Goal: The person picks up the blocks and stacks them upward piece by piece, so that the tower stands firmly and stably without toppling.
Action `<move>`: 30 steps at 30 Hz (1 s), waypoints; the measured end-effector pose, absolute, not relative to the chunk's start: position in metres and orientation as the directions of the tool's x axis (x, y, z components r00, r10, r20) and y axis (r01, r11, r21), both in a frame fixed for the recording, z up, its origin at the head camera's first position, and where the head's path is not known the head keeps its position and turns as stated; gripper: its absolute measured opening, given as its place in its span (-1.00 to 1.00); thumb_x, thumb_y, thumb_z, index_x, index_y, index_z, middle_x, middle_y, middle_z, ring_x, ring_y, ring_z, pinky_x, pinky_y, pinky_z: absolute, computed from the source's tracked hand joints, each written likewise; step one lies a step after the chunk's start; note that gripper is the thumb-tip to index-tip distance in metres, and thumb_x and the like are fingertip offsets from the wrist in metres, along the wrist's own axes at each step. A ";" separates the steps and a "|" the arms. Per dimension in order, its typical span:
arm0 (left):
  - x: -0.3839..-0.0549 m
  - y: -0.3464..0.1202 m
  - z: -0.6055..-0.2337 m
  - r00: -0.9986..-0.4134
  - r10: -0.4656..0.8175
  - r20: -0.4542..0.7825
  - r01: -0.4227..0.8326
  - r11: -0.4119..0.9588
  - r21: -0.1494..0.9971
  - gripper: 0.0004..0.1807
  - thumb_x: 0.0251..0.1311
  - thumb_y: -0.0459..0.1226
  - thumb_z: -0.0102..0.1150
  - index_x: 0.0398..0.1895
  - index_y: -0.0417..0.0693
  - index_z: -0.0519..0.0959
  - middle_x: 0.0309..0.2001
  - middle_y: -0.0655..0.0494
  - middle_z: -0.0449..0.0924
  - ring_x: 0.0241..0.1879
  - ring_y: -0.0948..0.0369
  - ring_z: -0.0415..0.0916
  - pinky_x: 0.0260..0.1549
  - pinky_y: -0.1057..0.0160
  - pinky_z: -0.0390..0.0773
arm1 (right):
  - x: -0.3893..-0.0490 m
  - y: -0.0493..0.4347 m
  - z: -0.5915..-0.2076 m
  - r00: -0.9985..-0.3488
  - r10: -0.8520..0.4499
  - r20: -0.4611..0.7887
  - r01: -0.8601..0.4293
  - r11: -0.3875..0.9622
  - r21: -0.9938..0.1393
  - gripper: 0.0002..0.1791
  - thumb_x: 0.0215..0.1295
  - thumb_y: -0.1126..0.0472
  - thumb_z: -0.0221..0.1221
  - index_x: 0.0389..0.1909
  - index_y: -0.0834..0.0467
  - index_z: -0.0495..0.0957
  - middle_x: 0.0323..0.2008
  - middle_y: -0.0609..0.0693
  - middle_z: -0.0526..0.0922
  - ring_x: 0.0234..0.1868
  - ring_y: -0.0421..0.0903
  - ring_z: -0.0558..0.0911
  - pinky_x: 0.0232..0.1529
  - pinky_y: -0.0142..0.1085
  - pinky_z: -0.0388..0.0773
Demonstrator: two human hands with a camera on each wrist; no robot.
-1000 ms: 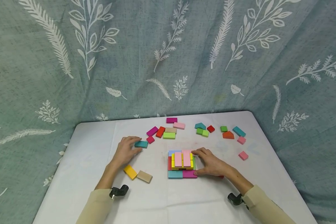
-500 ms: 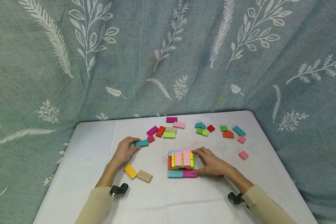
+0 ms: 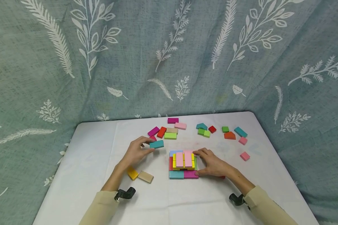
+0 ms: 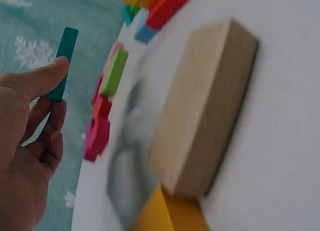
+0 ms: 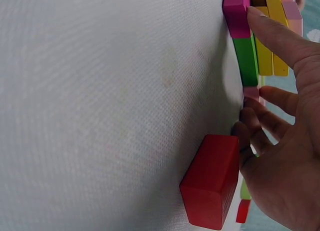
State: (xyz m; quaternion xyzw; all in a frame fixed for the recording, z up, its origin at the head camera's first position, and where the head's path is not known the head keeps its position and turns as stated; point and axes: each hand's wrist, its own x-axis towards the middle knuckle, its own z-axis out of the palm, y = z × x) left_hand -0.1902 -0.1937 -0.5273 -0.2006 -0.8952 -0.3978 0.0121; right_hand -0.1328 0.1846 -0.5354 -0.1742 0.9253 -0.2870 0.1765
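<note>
My left hand [image 3: 135,152] pinches a teal block [image 3: 156,144] between thumb and fingertips. In the left wrist view this teal block [image 4: 62,66] is held clear of the table. My right hand [image 3: 215,163] rests against the right side of a layered block stack [image 3: 183,161]. Its thumb touches a magenta block [image 5: 236,13] at the near corner, and the index fingertip reaches a pink block [image 5: 251,92] at the far corner. Two pink blocks lie on top of the stack, over yellow ones. A red block [image 5: 210,181] lies on the table beneath the right hand.
An orange-yellow block [image 3: 132,173] and a wooden block [image 3: 145,177] lie near the left forearm. Behind the stack, several loose blocks, among them a light green one [image 3: 170,136], are scattered. More lie at the right, including a pink block [image 3: 244,156].
My left hand has taken hold of the teal block, lifted it and carried it right toward the stack. The right hand has stayed against the stack.
</note>
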 end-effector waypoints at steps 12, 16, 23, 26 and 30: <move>-0.172 -0.135 -0.517 -0.877 0.443 0.186 0.416 0.504 0.757 -0.63 0.15 -0.11 0.47 0.04 0.18 0.65 -0.03 0.36 0.62 -0.04 0.21 0.55 -0.04 0.10 0.53 | -0.133 0.185 -0.537 -0.875 -0.431 -0.219 -0.232 0.772 -0.592 0.04 -0.06 -0.19 0.53 0.48 -0.15 0.27 0.37 -0.04 0.31 0.38 0.02 0.27 0.25 0.06 0.46; -0.167 -0.121 -0.519 -0.869 0.458 0.186 0.420 0.488 0.765 -0.63 0.16 -0.12 0.46 0.05 0.18 0.65 -0.02 0.36 0.62 -0.03 0.26 0.53 -0.02 0.11 0.53 | -0.132 0.185 -0.535 -0.872 -0.437 -0.219 -0.235 0.768 -0.595 0.03 -0.04 -0.18 0.52 0.48 -0.15 0.27 0.37 -0.03 0.31 0.39 0.03 0.27 0.26 0.08 0.45; -0.162 -0.103 -0.524 -0.853 0.496 0.165 0.418 0.459 0.784 -0.61 0.16 -0.11 0.46 0.06 0.16 0.65 -0.06 0.34 0.60 -0.04 0.11 0.53 0.00 0.02 0.54 | -0.133 0.186 -0.534 -0.870 -0.444 -0.216 -0.237 0.760 -0.605 0.03 -0.04 -0.16 0.52 0.49 -0.15 0.27 0.37 -0.02 0.31 0.39 0.04 0.26 0.27 0.09 0.44; -0.161 -0.097 -0.525 -0.850 0.507 0.144 0.410 0.464 0.785 -0.61 0.15 -0.09 0.46 0.06 0.18 0.65 -0.07 0.35 0.58 -0.03 0.08 0.52 -0.01 0.04 0.55 | -0.133 0.186 -0.534 -0.870 -0.443 -0.217 -0.235 0.759 -0.607 0.03 -0.04 -0.17 0.53 0.48 -0.13 0.27 0.37 -0.01 0.31 0.39 0.06 0.26 0.26 0.11 0.44; -0.160 -0.093 -0.525 -0.850 0.513 0.115 0.395 0.480 0.783 -0.61 0.15 -0.05 0.45 0.06 0.20 0.65 -0.06 0.34 0.57 0.01 0.15 0.50 0.02 0.05 0.55 | -0.133 0.186 -0.535 -0.867 -0.448 -0.218 -0.239 0.757 -0.608 0.03 -0.03 -0.18 0.52 0.48 -0.11 0.28 0.37 0.01 0.31 0.39 0.07 0.26 0.27 0.14 0.41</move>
